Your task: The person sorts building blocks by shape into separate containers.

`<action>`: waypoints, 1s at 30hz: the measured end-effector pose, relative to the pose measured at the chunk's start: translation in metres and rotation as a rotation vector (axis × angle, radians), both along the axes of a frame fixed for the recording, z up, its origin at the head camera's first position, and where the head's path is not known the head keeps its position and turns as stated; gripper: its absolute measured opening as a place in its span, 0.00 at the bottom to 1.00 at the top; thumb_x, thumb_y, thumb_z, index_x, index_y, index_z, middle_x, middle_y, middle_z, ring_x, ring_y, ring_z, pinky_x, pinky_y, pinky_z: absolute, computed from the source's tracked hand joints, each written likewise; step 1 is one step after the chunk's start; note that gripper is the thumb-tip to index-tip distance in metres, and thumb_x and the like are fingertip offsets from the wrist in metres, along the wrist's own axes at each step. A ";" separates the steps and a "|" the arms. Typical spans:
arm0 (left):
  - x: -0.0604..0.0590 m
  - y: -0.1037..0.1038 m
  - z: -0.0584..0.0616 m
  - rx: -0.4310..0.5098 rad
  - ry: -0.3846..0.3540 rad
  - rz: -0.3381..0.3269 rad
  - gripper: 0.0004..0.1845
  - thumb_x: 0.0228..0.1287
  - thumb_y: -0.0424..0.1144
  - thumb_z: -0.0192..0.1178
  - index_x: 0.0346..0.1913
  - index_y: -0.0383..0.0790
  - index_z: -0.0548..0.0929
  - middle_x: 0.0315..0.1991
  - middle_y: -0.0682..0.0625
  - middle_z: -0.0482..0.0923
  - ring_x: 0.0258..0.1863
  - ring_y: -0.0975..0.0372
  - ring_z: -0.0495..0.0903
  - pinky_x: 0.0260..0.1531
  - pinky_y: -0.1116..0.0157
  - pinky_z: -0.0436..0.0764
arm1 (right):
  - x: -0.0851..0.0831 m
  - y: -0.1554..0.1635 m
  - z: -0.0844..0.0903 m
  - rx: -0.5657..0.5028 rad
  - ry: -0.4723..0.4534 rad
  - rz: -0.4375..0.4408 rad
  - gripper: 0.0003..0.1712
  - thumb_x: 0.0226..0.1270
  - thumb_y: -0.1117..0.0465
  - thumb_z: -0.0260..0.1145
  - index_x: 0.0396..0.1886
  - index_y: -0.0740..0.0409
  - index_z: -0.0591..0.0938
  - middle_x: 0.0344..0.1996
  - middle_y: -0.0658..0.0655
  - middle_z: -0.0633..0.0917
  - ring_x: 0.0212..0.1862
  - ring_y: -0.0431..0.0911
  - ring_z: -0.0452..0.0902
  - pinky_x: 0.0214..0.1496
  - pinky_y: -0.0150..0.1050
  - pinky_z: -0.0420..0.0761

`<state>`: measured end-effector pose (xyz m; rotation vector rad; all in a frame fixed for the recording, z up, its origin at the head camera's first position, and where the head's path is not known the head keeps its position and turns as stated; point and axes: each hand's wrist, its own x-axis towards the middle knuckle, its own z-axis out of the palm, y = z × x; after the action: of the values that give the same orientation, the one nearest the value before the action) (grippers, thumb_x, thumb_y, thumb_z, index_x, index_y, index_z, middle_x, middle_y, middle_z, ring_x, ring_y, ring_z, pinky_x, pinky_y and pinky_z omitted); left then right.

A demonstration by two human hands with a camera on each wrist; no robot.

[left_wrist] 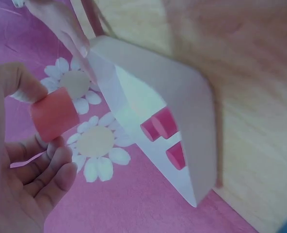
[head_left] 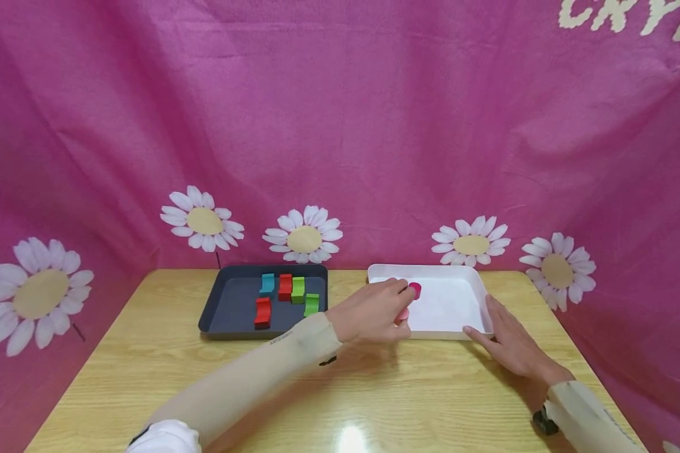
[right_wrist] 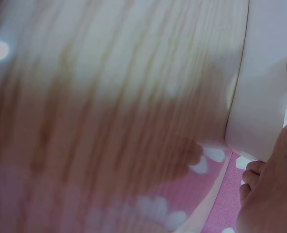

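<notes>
My left hand (head_left: 374, 311) is over the left part of a white tray (head_left: 447, 314). In the left wrist view its thumb and fingers pinch a salmon-pink cylinder-like block (left_wrist: 54, 114). Several pink cylinders (left_wrist: 164, 122) lie inside the tray; the head view shows one dark pink cylinder (head_left: 415, 290) beside my fingertips, and the left hand hides the others. At the tray's near right corner, my right hand (head_left: 512, 349) rests with fairly straight fingers along the outer right wall and the thumb at the near rim.
To the left stands a dark grey tray (head_left: 226, 314) holding curved blocks: a teal block (head_left: 267, 284), red blocks (head_left: 263, 313) and green blocks (head_left: 311, 304). Both trays are on a wooden table (head_left: 340, 390). A pink flowered cloth (head_left: 340, 126) hangs behind and at the sides.
</notes>
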<state>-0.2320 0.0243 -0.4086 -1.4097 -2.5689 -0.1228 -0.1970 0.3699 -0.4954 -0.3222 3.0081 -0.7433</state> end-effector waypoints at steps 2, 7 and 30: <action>-0.008 0.012 0.001 0.006 0.036 0.004 0.11 0.65 0.47 0.62 0.44 0.46 0.77 0.36 0.56 0.73 0.35 0.67 0.73 0.32 0.74 0.74 | 0.001 0.000 -0.001 -0.001 -0.004 -0.001 0.65 0.79 0.32 0.61 0.87 0.66 0.35 0.85 0.75 0.44 0.83 0.75 0.41 0.79 0.78 0.46; -0.027 0.039 0.001 -0.005 0.056 0.003 0.08 0.63 0.46 0.61 0.37 0.48 0.74 0.33 0.57 0.73 0.33 0.67 0.74 0.31 0.74 0.73 | 0.001 0.000 0.000 0.005 -0.005 -0.010 0.65 0.78 0.32 0.61 0.87 0.66 0.36 0.85 0.75 0.45 0.83 0.75 0.42 0.78 0.78 0.48; -0.069 0.073 -0.052 -0.051 -0.047 -0.005 0.10 0.61 0.46 0.64 0.37 0.48 0.74 0.34 0.57 0.73 0.37 0.64 0.75 0.36 0.73 0.74 | 0.000 -0.001 -0.001 0.016 -0.002 -0.007 0.64 0.79 0.33 0.60 0.87 0.66 0.35 0.85 0.75 0.44 0.83 0.75 0.42 0.79 0.78 0.48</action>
<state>-0.3011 0.0977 -0.4607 -1.4478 -2.6249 -0.0925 -0.1966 0.3693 -0.4963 -0.3112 3.0133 -0.7186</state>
